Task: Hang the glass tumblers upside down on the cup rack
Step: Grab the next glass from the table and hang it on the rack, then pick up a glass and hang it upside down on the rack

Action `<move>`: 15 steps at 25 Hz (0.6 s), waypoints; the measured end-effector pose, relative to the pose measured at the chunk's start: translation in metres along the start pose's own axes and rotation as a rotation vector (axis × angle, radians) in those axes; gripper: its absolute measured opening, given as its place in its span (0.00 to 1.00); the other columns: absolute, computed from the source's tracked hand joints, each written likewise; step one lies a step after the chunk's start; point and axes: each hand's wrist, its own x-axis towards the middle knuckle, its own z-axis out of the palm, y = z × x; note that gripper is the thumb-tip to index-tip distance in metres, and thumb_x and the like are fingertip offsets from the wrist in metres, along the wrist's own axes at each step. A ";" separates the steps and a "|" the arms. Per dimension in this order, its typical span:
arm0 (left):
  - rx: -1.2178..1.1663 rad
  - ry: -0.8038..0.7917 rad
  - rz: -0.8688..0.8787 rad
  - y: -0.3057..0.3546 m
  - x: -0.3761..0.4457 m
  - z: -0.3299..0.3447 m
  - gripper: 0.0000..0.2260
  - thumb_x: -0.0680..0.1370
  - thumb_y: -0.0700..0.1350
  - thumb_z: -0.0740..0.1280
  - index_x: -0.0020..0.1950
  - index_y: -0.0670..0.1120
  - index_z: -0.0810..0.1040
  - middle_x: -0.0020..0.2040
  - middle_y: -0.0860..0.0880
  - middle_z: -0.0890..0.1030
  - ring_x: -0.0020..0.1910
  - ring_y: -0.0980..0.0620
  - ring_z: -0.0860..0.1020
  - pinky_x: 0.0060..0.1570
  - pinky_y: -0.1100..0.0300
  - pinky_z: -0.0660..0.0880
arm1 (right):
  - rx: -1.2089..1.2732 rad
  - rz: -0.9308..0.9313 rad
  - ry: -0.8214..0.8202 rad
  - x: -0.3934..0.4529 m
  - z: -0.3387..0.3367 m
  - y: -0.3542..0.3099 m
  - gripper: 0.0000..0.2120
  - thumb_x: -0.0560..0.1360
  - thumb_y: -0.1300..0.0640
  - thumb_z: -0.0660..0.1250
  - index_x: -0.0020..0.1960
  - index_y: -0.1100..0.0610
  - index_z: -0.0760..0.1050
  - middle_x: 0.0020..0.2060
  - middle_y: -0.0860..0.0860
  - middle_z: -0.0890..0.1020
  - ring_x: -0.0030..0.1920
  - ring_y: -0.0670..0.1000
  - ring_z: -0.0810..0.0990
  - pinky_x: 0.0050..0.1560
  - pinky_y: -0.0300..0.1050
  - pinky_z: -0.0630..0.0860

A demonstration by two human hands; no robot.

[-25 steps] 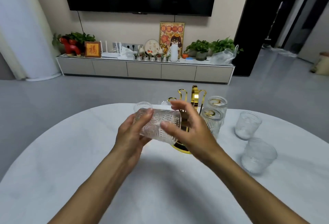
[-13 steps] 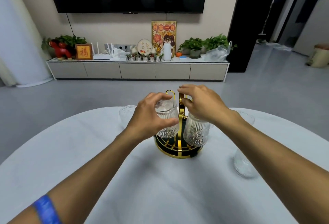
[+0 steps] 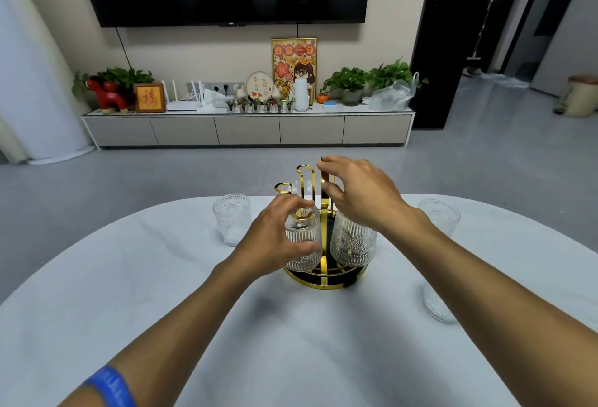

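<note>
- The left hand (image 3: 275, 238) wraps its fingers around a ribbed glass tumbler (image 3: 304, 244). This tumbler is upside down on a gold peg of the cup rack (image 3: 323, 282).
- The right hand (image 3: 359, 196) is above the rack, just right of the left hand. Its fingertips pinch the tall gold handle (image 3: 323, 180) in the middle.
- Under the right hand, a second tumbler (image 3: 352, 244) hangs upside down on the rack.
- The rack has a round black and gold base. It sits on the white worktop (image 3: 161, 293).
- Left of the left hand, an upright tumbler (image 3: 231, 218) stands on the worktop. It looks empty.
- Right of the right hand stands another glass (image 3: 443, 217), partly hidden by the arm.
- One more glass (image 3: 435, 306) sits close to the right forearm, and the arm hides most of it.
- A blue wristband (image 3: 110, 387) is on the left arm. It is cut off by the edge.
- Far behind, a small frame (image 3: 149, 98) shows one gold character. A poster (image 3: 293, 66) has writing too small to read.
</note>
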 end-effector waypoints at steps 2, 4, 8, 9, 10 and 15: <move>0.004 -0.009 -0.036 0.005 -0.005 0.002 0.31 0.66 0.52 0.78 0.67 0.53 0.73 0.69 0.51 0.71 0.68 0.50 0.69 0.59 0.57 0.69 | 0.128 0.007 0.001 -0.021 -0.004 0.005 0.21 0.80 0.49 0.61 0.72 0.49 0.68 0.73 0.48 0.70 0.70 0.56 0.67 0.65 0.57 0.66; 0.001 0.064 -0.056 0.009 -0.019 0.004 0.33 0.67 0.52 0.78 0.70 0.54 0.70 0.75 0.52 0.65 0.71 0.54 0.63 0.61 0.61 0.63 | 0.194 0.097 0.139 -0.060 -0.007 0.022 0.21 0.78 0.49 0.62 0.70 0.49 0.70 0.72 0.51 0.70 0.70 0.55 0.66 0.66 0.57 0.65; -0.079 0.296 -0.036 0.022 -0.063 0.015 0.31 0.72 0.47 0.75 0.73 0.54 0.66 0.75 0.55 0.65 0.72 0.56 0.63 0.66 0.56 0.64 | -0.189 0.559 -0.033 -0.156 -0.012 0.081 0.33 0.72 0.37 0.63 0.73 0.49 0.63 0.75 0.53 0.64 0.69 0.61 0.67 0.63 0.58 0.65; -0.090 0.338 -0.040 0.028 -0.072 0.019 0.30 0.73 0.45 0.74 0.72 0.54 0.67 0.73 0.57 0.65 0.71 0.57 0.63 0.66 0.56 0.64 | -0.169 0.642 -0.164 -0.172 -0.010 0.094 0.39 0.70 0.34 0.64 0.75 0.48 0.57 0.76 0.52 0.62 0.68 0.62 0.68 0.62 0.58 0.66; -0.089 0.370 -0.040 0.035 -0.078 0.021 0.29 0.73 0.43 0.73 0.72 0.53 0.68 0.72 0.57 0.66 0.70 0.58 0.64 0.66 0.58 0.64 | -0.061 0.683 -0.239 -0.181 -0.007 0.102 0.43 0.68 0.34 0.67 0.76 0.47 0.53 0.75 0.52 0.62 0.67 0.62 0.69 0.61 0.56 0.68; -0.052 0.330 0.051 0.064 -0.091 0.016 0.25 0.75 0.42 0.71 0.66 0.62 0.69 0.65 0.68 0.68 0.65 0.72 0.64 0.62 0.72 0.61 | 0.524 0.826 -0.013 -0.186 0.007 0.104 0.43 0.64 0.52 0.79 0.72 0.54 0.62 0.67 0.56 0.72 0.62 0.59 0.74 0.58 0.52 0.72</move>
